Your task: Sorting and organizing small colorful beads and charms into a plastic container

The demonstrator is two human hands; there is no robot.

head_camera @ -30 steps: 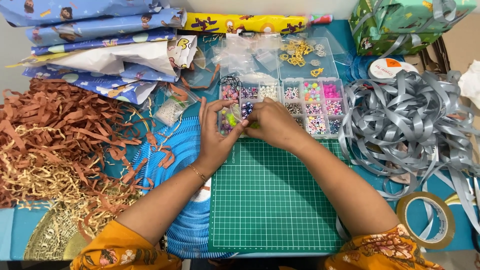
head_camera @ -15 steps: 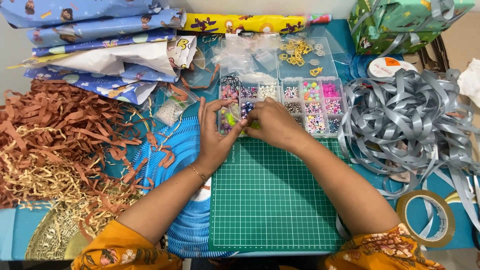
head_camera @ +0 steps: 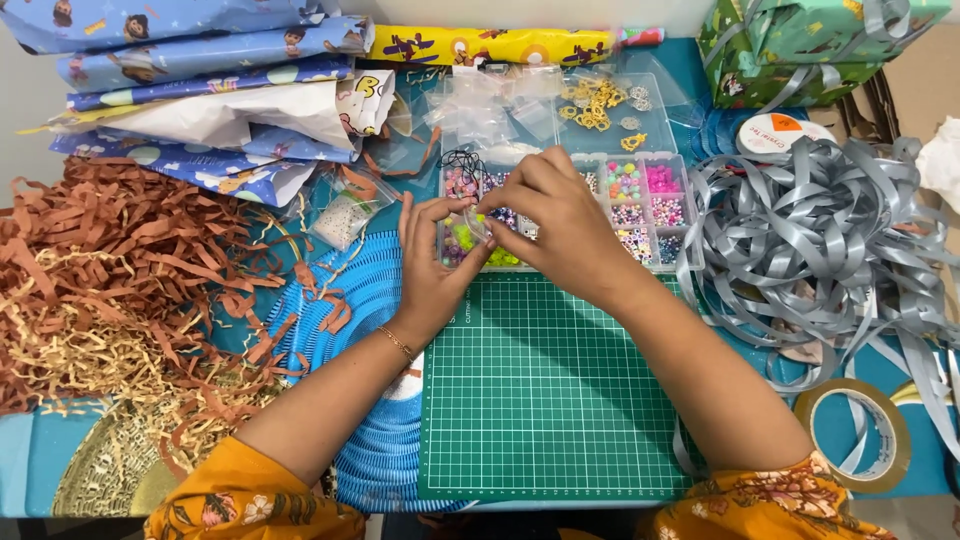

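Two bare hands over one clear compartmented bead box (head_camera: 640, 205): left hand (head_camera: 432, 262) at the box's left end, fingers loosely curled, thumb and forefinger tips pinched near something small I can't make out; right hand (head_camera: 548, 218) lies across the box's left half, fingertips pressed together at the same spot, grip contents hidden. Bead box sits on the blue table (head_camera: 20, 460), just past the top edge of one green cutting mat (head_camera: 550, 400), touching it. The right hand covers several compartments, so no full count; around nine show with mixed coloured beads. One roll of brown tape (head_camera: 865, 438) lower right, one small spool (head_camera: 775, 135) upper right, one heap of grey ribbon (head_camera: 830, 240), one pile of brown paper shred (head_camera: 110, 270), several blue wrapping-paper rolls (head_camera: 190, 60) cut off at the top, one green wrapped box (head_camera: 800, 45) partly out of frame.
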